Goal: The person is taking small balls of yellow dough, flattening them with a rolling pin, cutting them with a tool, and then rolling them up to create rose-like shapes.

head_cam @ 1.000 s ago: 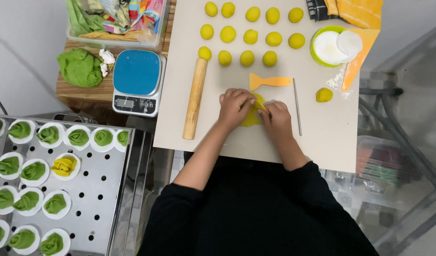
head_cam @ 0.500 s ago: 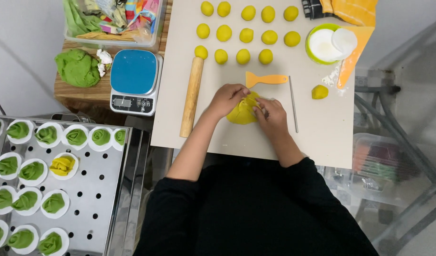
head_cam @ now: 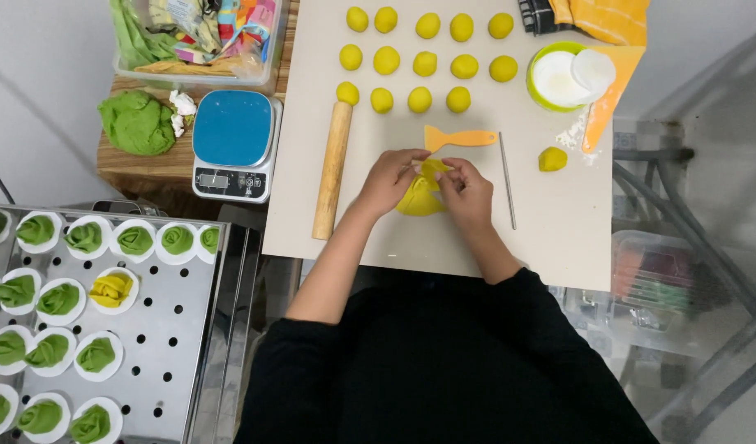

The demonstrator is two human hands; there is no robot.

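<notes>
Item: yellow dough sheet (head_cam: 419, 196), centre of the table (head_cam: 550, 238), pinched between both hands.

Left hand (head_cam: 388, 179): fingers curled, closed on the sheet's edge at its 10 o'clock side.
Right hand (head_cam: 467, 191): fingers bent, thumb and fingertips closed on a raised fold at the sheet's 1 o'clock side.

Change noted: half a second ago the sheet lay flatter, more spread between the hands; now its upper edge is gathered up and folded inward, and the hands sit closer together. Judged: the shaping has passed from flat disc to pleating, matching the folded pieces already on the tray.

Surroundings, by clock face from the sheet:
- 12 o'clock: orange scraper (head_cam: 460, 137), just beside the hands; beyond it, rows of yellow dough balls (head_cam: 427, 63).
- 9 o'clock: wooden rolling pin (head_cam: 332, 168), lying lengthwise, apart from the left hand.
- 3 o'clock: thin metal rod (head_cam: 507, 179), near the right hand.
- 2 o'clock: small yellow lump (head_cam: 552, 159); farther, green bowl (head_cam: 532, 82) holding white paper rounds.
- 10 o'clock: blue kitchen scale (head_cam: 231, 141), green dough mass (head_cam: 136, 123).
- 8 o'clock: perforated steel tray (head_cam: 164, 329) with folded green pieces on paper rounds and one yellow folded piece (head_cam: 112, 289).
</notes>
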